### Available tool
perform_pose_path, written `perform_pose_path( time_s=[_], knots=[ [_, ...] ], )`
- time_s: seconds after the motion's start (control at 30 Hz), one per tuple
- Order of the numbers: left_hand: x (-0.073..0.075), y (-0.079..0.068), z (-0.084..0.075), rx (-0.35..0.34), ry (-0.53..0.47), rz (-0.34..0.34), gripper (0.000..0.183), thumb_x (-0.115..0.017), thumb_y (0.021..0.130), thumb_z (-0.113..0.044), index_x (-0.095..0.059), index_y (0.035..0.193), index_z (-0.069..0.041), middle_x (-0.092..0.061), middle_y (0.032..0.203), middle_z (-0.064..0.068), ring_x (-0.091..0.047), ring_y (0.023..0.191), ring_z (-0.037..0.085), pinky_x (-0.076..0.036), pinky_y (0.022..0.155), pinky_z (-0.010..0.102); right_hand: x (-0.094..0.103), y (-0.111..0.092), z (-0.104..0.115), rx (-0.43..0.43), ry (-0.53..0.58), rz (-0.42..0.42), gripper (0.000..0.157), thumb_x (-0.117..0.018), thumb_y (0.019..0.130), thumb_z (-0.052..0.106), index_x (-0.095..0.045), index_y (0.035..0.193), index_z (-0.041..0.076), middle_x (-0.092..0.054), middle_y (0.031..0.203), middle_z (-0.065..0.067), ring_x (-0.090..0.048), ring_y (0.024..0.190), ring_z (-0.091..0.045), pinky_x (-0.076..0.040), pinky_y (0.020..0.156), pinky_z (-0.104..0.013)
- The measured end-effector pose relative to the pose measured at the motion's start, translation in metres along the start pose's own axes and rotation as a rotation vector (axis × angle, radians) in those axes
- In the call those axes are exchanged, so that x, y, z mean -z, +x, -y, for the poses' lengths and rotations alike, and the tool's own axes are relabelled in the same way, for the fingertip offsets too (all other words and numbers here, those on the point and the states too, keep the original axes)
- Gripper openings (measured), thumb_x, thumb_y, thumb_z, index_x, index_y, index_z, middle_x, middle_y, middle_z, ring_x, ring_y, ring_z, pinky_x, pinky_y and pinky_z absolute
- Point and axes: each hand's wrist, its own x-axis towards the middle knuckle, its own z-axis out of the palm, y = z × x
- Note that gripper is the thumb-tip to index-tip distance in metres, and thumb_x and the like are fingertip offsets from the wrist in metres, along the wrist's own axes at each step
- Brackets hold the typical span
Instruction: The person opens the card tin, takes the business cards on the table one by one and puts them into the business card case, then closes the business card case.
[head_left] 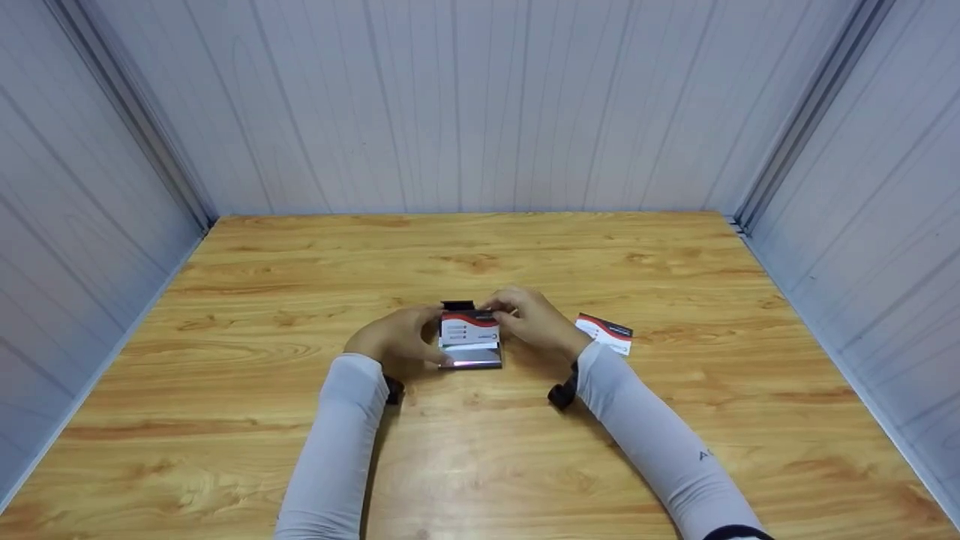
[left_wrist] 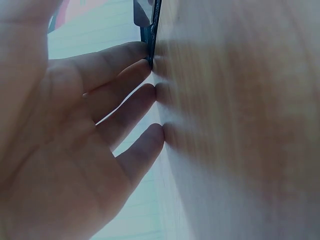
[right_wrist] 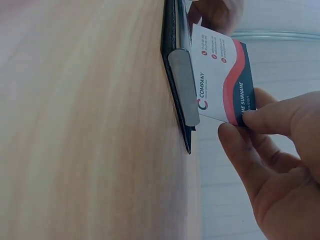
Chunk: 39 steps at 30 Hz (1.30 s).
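Observation:
A business card case with a shiny metal body and black parts lies on the table, its dark flap at the far side. My left hand holds the case at its left, thumb by the near corner and fingertips by the far one. In the left wrist view, the other fingers reach down to the table top. A white, red and black business card stands tilted up out of the case. Between thumb and fingers, my right hand pinches the card's dark edge near its corner.
Another business card of the same design lies on the wooden table, partly behind the right wrist. Pale panel walls rise at the back and both sides.

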Motion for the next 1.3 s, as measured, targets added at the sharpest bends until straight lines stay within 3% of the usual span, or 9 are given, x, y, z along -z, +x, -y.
perform_pose_path(
  time_s=[0.23,0.43,0.8,1.0,1.3],
  knots=[
    [0.0005,-0.0001,-0.0011,0.016,0.003,0.007,0.108,-0.086,0.072,-0.056,-0.034,0.158,-0.017,-0.032,0.161,0.007,-0.027,0.147,0.028,-0.024,0.118,0.048,0.0008,-0.0021,0.0008,-0.023,-0.032,0.071,0.028,-0.058,0.099,0.000,-0.072,0.121,0.010,-0.067,0.114,-0.006,-0.060,0.107,-0.021,-0.051,0.091,-0.037],
    [0.0014,-0.0013,-0.0025,0.009,0.005,0.012,0.108,-0.086,0.073,-0.055,-0.033,0.158,-0.015,-0.029,0.162,0.008,-0.024,0.148,0.028,-0.022,0.118,0.048,0.0016,-0.0034,0.0009,-0.028,-0.040,0.098,0.027,-0.058,0.099,0.001,-0.071,0.122,0.010,-0.067,0.116,-0.006,-0.061,0.109,-0.021,-0.051,0.093,-0.039],
    [0.0023,-0.0006,-0.0032,-0.004,0.009,-0.003,0.110,-0.086,0.074,-0.055,-0.032,0.158,-0.010,-0.032,0.160,0.008,-0.027,0.147,0.028,-0.022,0.119,0.047,0.0026,-0.0023,0.0031,-0.060,-0.059,0.074,0.029,-0.057,0.100,0.001,-0.071,0.124,0.010,-0.067,0.119,-0.006,-0.061,0.109,-0.020,-0.051,0.093,-0.038],
    [0.0018,-0.0017,-0.0026,-0.008,0.012,0.018,0.106,-0.084,0.075,-0.056,-0.033,0.158,-0.018,-0.027,0.163,0.008,-0.023,0.148,0.029,-0.022,0.118,0.049,0.0020,-0.0043,0.0074,-0.040,-0.082,0.140,0.030,-0.057,0.100,0.000,-0.070,0.125,0.009,-0.067,0.119,-0.008,-0.061,0.109,-0.021,-0.051,0.091,-0.040],
    [0.0009,-0.0022,-0.0004,-0.012,-0.003,0.026,0.106,-0.084,0.075,-0.056,-0.033,0.159,-0.017,-0.026,0.163,0.008,-0.024,0.148,0.029,-0.024,0.118,0.050,-0.0001,-0.0052,0.0090,0.010,-0.131,0.235,0.029,-0.057,0.100,0.001,-0.071,0.124,0.009,-0.065,0.120,-0.007,-0.060,0.108,-0.021,-0.050,0.092,-0.039]
  ],
)
